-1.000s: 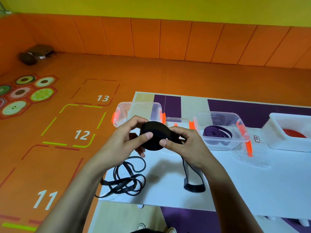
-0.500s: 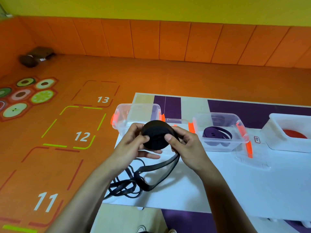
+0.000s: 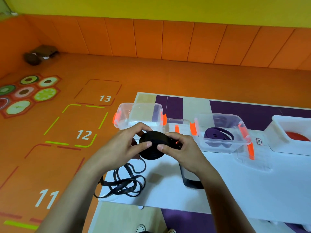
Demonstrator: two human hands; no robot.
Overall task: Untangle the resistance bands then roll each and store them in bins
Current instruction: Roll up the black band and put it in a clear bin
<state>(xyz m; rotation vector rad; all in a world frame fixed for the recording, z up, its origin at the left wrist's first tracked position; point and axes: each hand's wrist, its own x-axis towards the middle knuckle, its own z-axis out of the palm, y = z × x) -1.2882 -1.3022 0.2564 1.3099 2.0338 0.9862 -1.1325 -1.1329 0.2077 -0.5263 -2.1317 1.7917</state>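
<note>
- Black rubber resistance band (image 3: 151, 148), wound into a thick disc, held above white tabletop (image 3: 244, 190).
- Gripped on both sides: left hand (image 3: 123, 146) and right hand (image 3: 182, 151), fingers curled round rim, thumbs on near face.
- Under right fingers, loose black tail (image 3: 191, 183) hanging.
- Under left fingers, tangle of thin black bands (image 3: 125, 184).
- Beyond fingertips, clear plastic bin (image 3: 139, 113); rightward, second clear bin (image 3: 218, 149) holding purple band (image 3: 217, 137).

Floor (image 3: 151, 78) box, far: 13 (image 3: 105, 98)
Floor box, middle: 12 (image 3: 83, 135)
Floor box, near: 11 (image 3: 48, 198)
Tag (image 3: 259, 141) beside bin (image 3: 200, 130): too small to read
</note>
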